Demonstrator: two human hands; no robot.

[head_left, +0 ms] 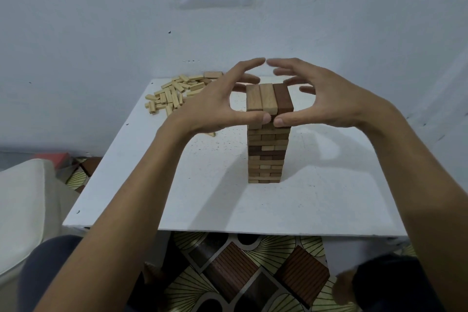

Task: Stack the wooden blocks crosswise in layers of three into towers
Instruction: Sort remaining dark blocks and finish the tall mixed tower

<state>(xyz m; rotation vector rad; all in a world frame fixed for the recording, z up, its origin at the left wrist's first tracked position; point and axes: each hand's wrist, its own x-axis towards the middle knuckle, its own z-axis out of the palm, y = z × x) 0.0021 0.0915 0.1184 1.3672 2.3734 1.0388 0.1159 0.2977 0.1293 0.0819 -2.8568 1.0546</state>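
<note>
Head view: a tower (pixel 268 152) stands upright mid-table (pixel 202 197). Its top blocks (pixel 269 97) run lengthwise away from the viewer. The left hand (pixel 215 103) and right hand (pixel 329 105) are spread wide around the top, thumbs (pixel 254 117) touching its near face. Loose blocks (pixel 174 94) lie far left.

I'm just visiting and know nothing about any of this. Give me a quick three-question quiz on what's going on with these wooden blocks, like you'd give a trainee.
1. True or false: the top layer of the tower is three dark blocks.
2. The loose blocks lie: A) at the table's far left corner; B) in a box; C) on the tower.
3. Fill in: the left hand and right hand each press a ___ against the tower's near side, at the top.
Key: 1 false, two light and one dark; 2 A; 3 thumb.
</note>
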